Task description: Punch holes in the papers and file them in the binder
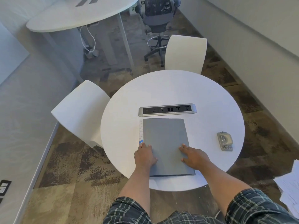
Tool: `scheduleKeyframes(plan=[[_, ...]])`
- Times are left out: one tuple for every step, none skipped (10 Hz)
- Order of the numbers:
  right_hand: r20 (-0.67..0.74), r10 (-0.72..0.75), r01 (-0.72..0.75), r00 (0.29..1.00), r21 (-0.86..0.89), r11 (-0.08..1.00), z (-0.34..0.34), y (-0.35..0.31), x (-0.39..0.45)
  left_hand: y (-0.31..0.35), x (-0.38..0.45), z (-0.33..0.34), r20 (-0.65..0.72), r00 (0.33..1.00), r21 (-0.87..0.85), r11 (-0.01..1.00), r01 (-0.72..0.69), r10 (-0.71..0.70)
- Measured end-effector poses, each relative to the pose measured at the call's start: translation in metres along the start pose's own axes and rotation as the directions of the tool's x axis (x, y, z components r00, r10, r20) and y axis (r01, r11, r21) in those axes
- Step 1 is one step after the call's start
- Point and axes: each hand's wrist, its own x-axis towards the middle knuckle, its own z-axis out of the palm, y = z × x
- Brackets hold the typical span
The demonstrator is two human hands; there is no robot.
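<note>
Plaid sleeves (pixel 252 206): rolled up on both forearms, at the bottom edge of the view.
Loose papers (pixel 289 188): a white pile at the lower right, off the table.
Left hand (pixel 144 156): flat on the near left part of the binder, fingers straight and relaxed, gripping nothing.
Right hand (pixel 195 156): flat on the near right part of the binder, fingers spread and straight, gripping nothing.
Binder (pixel 166 139): grey, closed, lying flat on the near half of the round white table (pixel 210 97); a white lined sheet with a blue tab (pixel 141 131) sticks out along its left edge.
Hole punch (pixel 224 141): grey metal, on the table to the right of the binder, well apart from it.
Socket strip (pixel 167 109): silver, set in the tabletop just beyond the binder's far edge.
White chairs: one at the table's left (pixel 80 110), one at its far side (pixel 186 52).
Office chair (pixel 157 18): dark mesh back, beyond the white chairs, beside a second white table (pixel 77 15).
</note>
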Motion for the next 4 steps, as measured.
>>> scheduleKeyframes(plan=[[-0.118, -0.043, 0.040, 0.992, -0.027, 0.999, -0.011, 0.006, -0.001, -0.001, 0.001, -0.010, -0.081, 0.996, -0.008, 0.999, -0.042, 0.042], [-0.270, -0.080, 0.048, 0.960, -0.122, 0.991, -0.033, 0.009, -0.001, -0.004, 0.002, -0.032, -0.209, 0.975, 0.019, 0.997, -0.071, 0.073], [-0.478, -0.103, 0.035, 0.872, -0.148, 0.988, -0.071, 0.010, 0.004, -0.007, 0.011, -0.066, -0.379, 0.920, -0.008, 0.994, -0.110, 0.098], [-0.675, -0.143, 0.019, 0.724, -0.187, 0.982, -0.122, 0.007, 0.006, -0.005, 0.020, -0.116, -0.559, 0.818, 0.028, 0.990, -0.141, 0.132]])
